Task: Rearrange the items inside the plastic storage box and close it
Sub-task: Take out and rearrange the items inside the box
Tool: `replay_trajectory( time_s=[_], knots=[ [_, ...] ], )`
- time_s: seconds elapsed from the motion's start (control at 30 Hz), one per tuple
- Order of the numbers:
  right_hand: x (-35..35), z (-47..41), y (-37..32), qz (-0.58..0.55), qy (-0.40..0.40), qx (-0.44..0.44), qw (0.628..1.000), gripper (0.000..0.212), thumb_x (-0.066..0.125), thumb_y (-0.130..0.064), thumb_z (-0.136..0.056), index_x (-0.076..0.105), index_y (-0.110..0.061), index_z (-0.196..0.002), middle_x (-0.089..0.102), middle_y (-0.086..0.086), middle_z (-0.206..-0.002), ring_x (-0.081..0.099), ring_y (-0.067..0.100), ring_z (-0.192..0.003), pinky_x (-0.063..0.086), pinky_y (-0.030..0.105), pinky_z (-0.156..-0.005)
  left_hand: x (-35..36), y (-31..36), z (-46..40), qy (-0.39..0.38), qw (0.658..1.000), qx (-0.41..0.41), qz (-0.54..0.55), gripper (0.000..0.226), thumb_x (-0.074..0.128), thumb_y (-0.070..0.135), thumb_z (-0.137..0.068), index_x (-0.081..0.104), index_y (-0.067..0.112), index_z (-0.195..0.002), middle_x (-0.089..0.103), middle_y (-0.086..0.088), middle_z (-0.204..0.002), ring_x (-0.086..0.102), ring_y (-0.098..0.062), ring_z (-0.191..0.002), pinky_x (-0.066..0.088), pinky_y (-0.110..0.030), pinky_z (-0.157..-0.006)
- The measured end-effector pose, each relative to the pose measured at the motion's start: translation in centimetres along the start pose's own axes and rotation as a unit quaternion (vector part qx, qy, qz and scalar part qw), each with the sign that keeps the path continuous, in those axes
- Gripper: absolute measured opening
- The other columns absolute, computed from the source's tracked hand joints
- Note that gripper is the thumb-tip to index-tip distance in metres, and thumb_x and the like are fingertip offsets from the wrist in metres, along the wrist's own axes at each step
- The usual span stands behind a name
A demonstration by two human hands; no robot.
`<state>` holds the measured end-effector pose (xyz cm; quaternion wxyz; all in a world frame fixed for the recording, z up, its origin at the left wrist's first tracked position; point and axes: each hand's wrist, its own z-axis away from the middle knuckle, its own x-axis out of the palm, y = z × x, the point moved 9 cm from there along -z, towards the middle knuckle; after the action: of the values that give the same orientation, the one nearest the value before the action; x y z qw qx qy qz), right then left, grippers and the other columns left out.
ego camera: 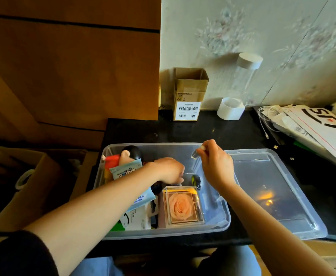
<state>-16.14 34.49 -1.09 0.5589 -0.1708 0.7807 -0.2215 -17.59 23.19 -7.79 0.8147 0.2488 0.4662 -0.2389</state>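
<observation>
Sorting was under way: we had both hands inside the open storage box (219, 222) on the bench (203, 128). Our left hand (168, 170) curled among the packets, its hold unclear; our right hand (216, 163) pinched a small clear object (195, 154). The lid (272, 188) lay flat just right of that hand, not yet fitted. The box's long axis ran from our left hand toward our right.

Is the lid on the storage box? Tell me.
No, the clear lid lies flat on the black counter to the right of the open storage box.
</observation>
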Motion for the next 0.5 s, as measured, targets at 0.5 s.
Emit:
replay_trajectory(
  time_s=[0.5],
  knots=[
    [3.1,-2.3,-2.6,0.243,-0.18,-0.076,0.95,0.02,0.056,-0.028,-0.092,0.063,-0.013,-0.103,0.069,0.008,-0.093,0.064,0.024,-0.079,0.042,0.025,-0.062,0.3,2.8,-0.6,0.011,0.999,0.037,0.018,0.027,0.051,0.027,-0.093,0.07,0.008,-0.089,0.069,-0.01,-0.093,0.06,-0.026,-0.088,0.037,-0.032,-0.084]
  ],
)
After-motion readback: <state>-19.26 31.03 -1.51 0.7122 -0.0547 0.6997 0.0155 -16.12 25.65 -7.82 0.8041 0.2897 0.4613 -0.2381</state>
